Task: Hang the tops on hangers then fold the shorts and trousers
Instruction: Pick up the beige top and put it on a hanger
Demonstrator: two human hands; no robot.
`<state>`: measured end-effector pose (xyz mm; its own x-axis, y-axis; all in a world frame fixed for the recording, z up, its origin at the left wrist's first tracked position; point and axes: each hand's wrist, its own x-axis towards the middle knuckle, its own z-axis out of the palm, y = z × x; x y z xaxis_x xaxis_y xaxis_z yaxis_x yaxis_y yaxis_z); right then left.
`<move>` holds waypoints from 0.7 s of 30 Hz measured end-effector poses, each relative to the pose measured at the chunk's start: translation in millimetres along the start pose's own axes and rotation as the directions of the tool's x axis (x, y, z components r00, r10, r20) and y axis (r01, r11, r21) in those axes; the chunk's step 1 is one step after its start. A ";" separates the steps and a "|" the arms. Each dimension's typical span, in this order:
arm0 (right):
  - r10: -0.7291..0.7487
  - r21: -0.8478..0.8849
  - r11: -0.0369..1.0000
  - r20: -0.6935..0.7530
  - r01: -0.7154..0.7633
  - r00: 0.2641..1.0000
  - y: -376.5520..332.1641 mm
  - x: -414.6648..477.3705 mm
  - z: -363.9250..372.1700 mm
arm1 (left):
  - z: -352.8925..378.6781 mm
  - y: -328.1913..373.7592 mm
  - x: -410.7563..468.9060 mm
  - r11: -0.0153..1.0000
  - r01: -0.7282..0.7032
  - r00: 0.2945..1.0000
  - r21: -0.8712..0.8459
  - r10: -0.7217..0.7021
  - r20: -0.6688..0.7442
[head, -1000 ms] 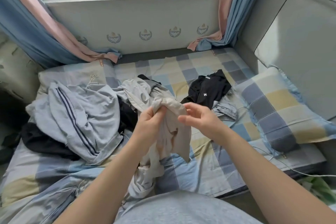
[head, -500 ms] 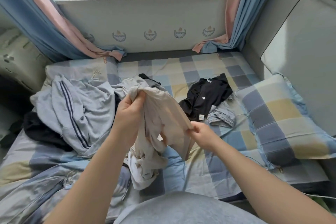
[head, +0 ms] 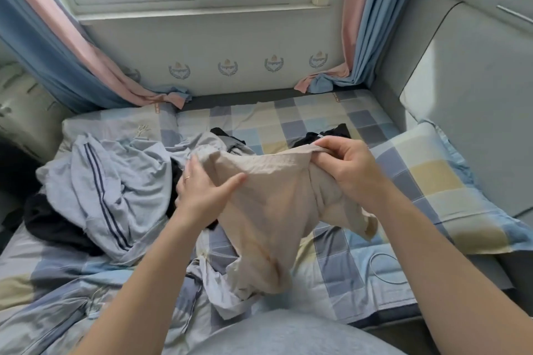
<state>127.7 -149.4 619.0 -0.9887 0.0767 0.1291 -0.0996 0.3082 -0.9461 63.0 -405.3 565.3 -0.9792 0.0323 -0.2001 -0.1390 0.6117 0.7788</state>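
The beige garment (head: pixel 268 196) hangs over the middle of the bed (head: pixel 331 118), spread wide, probably to show its shape. The right hand (head: pixel 349 170) has its fingers clamped on the top edge at 2 o'clock. The left hand (head: pixel 202 190) pinches it at 9 o'clock, beside the grey striped top (head: pixel 115 181).

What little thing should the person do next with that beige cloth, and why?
Probably lift and spread it wider. The left hand and right hand both grip the beige garment, but it hangs bunched and its lower end sags crumpled toward the bed, hiding its shape.
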 end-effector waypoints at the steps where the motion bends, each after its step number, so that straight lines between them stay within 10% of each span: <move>1: -0.005 -0.013 1.000 0.029 0.005 1.000 -7.0 -1.3 -3.2 | 5.3 8.6 -7.3 0.985 -0.167 0.986 0.032 0.167 0.019; 3: -0.013 -0.037 0.999 0.085 0.016 0.996 -19.0 -3.9 -7.1 | 17.3 31.6 -23.9 0.893 -0.448 0.881 -0.043 0.450 0.147; 7: -0.017 -0.035 0.999 0.117 0.021 0.993 -30.5 -5.4 -11.9 | 48.5 56.6 -37.1 0.802 -0.519 0.713 -0.296 0.597 0.366; 15: 0.299 -0.101 0.954 0.228 -0.283 0.926 -1.8 -24.0 -59.6 | 35.5 41.3 -27.4 0.848 -0.493 0.795 -0.196 0.530 0.295; 21: 0.174 0.020 0.984 0.075 -0.176 0.982 8.2 -25.7 -51.9 | 26.8 45.5 -30.0 0.865 -0.498 0.752 -0.064 0.467 0.465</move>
<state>158.1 -99.6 623.4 -0.9965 0.0580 -0.0602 0.0737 0.2710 -0.9598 90.1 -357.3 590.9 -0.7326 0.6777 -0.0633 0.3575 0.4623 0.8115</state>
